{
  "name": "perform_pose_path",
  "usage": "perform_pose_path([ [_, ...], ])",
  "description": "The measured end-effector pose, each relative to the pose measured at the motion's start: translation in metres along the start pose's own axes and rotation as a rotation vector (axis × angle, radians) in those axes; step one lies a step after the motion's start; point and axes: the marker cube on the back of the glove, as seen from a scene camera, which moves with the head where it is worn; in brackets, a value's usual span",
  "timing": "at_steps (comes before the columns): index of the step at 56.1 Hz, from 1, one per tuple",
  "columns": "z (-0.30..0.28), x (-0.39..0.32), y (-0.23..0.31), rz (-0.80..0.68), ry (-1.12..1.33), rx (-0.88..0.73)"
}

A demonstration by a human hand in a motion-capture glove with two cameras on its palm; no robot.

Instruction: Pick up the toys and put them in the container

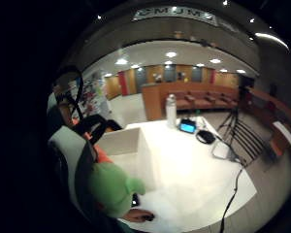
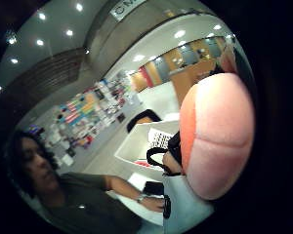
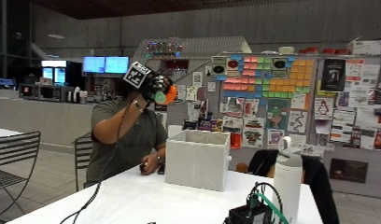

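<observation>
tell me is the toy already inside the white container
No, the gloved right hand holds the orange and green toy raised high, well above the white container.

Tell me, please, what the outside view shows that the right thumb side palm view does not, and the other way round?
Only the outside view shows the gloved right hand raised high, well above the table, and the white bottle standing near the camera. Only the thumb side palm view shows the person's bare hand resting on the table. Both show the white container with its top open, and the orange toy that the hand holds.
</observation>
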Motion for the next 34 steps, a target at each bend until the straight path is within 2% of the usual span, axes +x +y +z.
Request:
perform_pose_path([
  [1,0.005,-0.001,-0.014,0.086,0.031,-0.003],
  [3,0.015,-0.01,-0.036,0.14,0.043,-0.016],
  [10,0.053,-0.025,-0.077,0.113,0.014,-0.066],
  [15,0.08,-0.034,-0.083,-0.128,0.026,-0.106],
  [19,0.096,-0.044,-0.101,0.028,-0.044,-0.13],
  [24,0.114,-0.037,-0.119,0.106,-0.02,-0.139],
  [26,0.119,-0.038,-0.122,0.094,-0.019,-0.146],
  [31,0.135,-0.019,-0.119,-0.047,0.067,-0.202],
  [34,0.145,-0.015,-0.118,0.009,0.028,-0.29],
])
